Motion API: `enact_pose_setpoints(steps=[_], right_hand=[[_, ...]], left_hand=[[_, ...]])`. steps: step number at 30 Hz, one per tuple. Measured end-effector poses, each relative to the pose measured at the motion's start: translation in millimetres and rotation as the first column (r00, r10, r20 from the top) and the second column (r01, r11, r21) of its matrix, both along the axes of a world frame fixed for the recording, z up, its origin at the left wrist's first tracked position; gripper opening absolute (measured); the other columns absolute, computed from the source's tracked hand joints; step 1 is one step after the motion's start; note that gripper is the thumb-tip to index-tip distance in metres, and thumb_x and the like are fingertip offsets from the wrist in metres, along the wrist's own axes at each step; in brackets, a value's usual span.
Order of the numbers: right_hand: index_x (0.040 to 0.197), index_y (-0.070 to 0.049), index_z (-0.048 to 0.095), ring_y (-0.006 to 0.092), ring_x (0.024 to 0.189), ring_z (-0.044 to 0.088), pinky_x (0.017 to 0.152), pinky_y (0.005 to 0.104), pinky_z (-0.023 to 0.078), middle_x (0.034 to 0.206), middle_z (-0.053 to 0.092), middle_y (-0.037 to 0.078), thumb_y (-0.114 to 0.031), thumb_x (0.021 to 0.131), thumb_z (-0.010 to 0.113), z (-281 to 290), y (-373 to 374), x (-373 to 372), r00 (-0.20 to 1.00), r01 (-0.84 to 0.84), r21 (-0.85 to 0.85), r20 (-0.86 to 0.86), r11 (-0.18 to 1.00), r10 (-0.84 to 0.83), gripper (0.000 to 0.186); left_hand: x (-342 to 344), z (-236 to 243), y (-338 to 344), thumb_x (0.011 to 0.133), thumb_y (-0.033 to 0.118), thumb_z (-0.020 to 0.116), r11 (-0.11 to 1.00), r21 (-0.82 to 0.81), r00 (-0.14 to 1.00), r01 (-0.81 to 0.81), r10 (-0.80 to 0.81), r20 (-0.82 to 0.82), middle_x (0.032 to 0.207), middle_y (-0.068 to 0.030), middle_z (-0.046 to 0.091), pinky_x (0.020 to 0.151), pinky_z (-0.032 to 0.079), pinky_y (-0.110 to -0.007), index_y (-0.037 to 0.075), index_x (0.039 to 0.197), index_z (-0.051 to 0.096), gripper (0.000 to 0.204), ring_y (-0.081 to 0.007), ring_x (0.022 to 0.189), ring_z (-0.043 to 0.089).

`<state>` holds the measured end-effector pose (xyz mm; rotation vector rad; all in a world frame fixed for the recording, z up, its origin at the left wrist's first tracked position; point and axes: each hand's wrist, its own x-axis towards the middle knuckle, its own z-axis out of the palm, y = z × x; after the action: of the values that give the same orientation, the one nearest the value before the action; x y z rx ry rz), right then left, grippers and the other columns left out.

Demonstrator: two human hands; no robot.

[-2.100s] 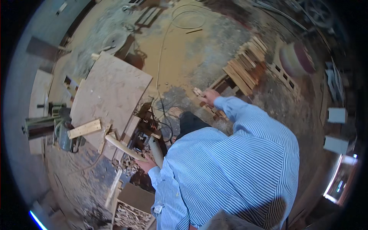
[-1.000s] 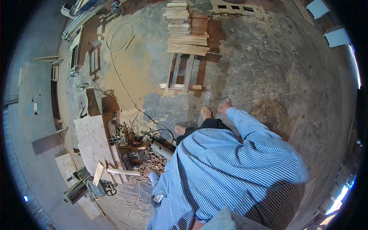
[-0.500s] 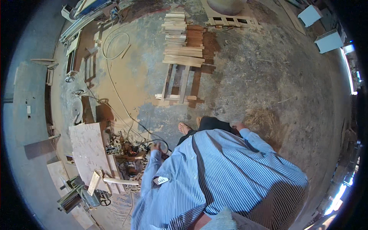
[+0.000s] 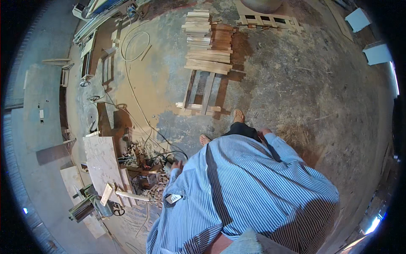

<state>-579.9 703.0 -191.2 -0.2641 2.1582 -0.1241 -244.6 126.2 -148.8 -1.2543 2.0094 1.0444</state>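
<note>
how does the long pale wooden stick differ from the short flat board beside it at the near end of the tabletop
Shape: the stick is slim, while the board is shorter and wider.
Pose: the stick lies nearly crosswise in the view, dipping slightly rightward; the board slants more steeply, its upper end to the right.
Place: the stick reaches past the tabletop's right edge; the board does not.
Both are pale wood.

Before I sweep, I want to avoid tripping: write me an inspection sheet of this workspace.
Surface: floor, grey with tan patches.
Job's things: pale rod projecting beyond pale board; slats rowed on wooden frame.
Clutter: wood offcuts scattered beside pale board.
Hands: left hand near black cable, right hand beside dark trousers; grips unclear.
Cables: black cable curved, pale cable looped on floor.
Surroundings: green machine at left; white boxes at right.
</note>
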Motion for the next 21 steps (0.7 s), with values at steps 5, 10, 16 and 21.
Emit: enact_pose_setpoints(steps=[5,10,16,21], right_hand=[[0.112,-0.012,0.074,0.0384,0.112,0.066,0.099,0.0461,0.051,0.121,0.069,0.017,-0.040,0.088,0.058,8,-4,-113,0.991,0.131,0.077,-0.036,0.988,-0.129,0.040],[0.114,-0.012,0.074,0.0363,0.113,0.066,0.101,0.0447,0.050,0.122,0.069,0.016,-0.041,0.092,0.058,60,-16,-214,0.999,-0.042,-0.037,-0.007,0.998,0.042,0.040],[0.119,-0.011,0.072,0.0319,0.115,0.065,0.101,0.0427,0.050,0.123,0.069,0.017,-0.050,0.088,0.069,87,-62,-254,0.947,0.298,-0.186,-0.062,0.936,-0.314,0.051],[0.117,-0.011,0.074,0.0310,0.111,0.067,0.096,0.0395,0.052,0.119,0.072,0.016,-0.051,0.084,0.073,84,-78,-227,0.956,0.283,-0.183,-0.029,0.942,-0.292,0.052]], left_hand=[[-4,18,71,0.090,0.051,0.066,0.999,-0.004,0.998,0.049,-0.048,0.048,0.098,-0.0191,0.075,0.079,0.054,-0.038,-0.003,0.108,0.072,0.057,-0.0276,0.090,0.072],[-36,17,91,0.090,0.051,0.065,0.997,-0.006,0.995,-0.080,0.080,-0.053,0.097,-0.0192,0.075,0.082,0.054,-0.038,-0.002,0.104,0.074,0.055,-0.0284,0.092,0.072],[-75,24,72,0.090,0.049,0.064,0.960,-0.035,0.951,-0.277,0.269,-0.152,0.096,-0.0187,0.076,0.083,0.054,-0.038,-0.002,0.102,0.075,0.054,-0.0287,0.091,0.073],[-103,17,26,0.090,0.054,0.058,0.985,-0.050,0.979,-0.163,0.168,0.119,0.110,-0.0221,0.073,0.090,0.053,-0.041,-0.004,0.116,0.070,0.065,-0.0326,0.104,0.071]])
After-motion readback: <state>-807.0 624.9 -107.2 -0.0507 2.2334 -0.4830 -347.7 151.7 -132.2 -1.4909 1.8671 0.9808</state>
